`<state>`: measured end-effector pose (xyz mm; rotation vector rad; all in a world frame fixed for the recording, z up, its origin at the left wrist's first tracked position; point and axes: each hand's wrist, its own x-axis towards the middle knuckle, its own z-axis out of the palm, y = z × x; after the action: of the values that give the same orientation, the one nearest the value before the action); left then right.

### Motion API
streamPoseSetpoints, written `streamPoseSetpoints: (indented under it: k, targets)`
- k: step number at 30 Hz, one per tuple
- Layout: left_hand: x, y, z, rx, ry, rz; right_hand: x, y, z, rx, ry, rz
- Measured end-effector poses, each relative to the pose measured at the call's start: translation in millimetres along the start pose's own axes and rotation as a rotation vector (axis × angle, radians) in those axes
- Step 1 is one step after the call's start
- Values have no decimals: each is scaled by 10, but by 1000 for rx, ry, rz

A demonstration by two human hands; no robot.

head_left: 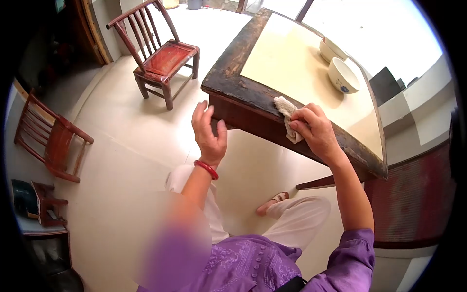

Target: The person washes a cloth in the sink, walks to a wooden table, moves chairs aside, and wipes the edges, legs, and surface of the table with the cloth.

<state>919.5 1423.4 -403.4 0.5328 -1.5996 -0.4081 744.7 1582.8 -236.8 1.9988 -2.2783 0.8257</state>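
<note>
While the right hand [315,127] pinches a crumpled white cloth [283,108] between thumb and curled fingers, knuckles up, right at the table's [233,82] near edge, the left hand [210,136] hangs well apart from it, gripping nothing, fingers raised and loosely bent, thumb spread! Up comes the right forearm, slanting in below its hand; a red bracelet [206,169] circles the left wrist. Beyond the right hand sit two bowls [343,76], the farther one partly hidden by the nearer. Now the tricky bits: the right fingers cover part of the cloth, the left sleeve [177,255] melts into blur, and whether those left fingertips touch the table corner, I cannot tell. Glare swallows detail past the bowls.
</note>
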Motion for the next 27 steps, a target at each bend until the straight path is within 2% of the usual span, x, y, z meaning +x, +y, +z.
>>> streamPoseSetpoints:
  k: [4, 7, 11, 14, 16, 19, 25, 27]
  targets:
    - [-363, -219, 194, -37, -29, -353, 420, -206, 262, -15, -37, -38]
    - [-342, -306, 303, -5, -46, -291, 894, -390, 634, 51, -18, -159]
    - [-351, -336, 343, 17, -44, -273, 1217, -501, 832, 162, -25, -196]
    - [-348, -363, 314, 24, -52, -247, 964, -357, 558, 127, -125, -160]
    - [-329, -384, 284, 17, -56, -237, 750, -243, 360, 127, -151, -47]
    - [-316, -381, 252, 3, -84, -229, 803, -292, 346, 62, -170, -29]
    - [-322, -409, 247, 14, -104, -211, 1529, -477, 990, 74, 12, -301]
    - [-322, -401, 227, 4, -108, -211, 1409, -435, 864, 94, -42, -266]
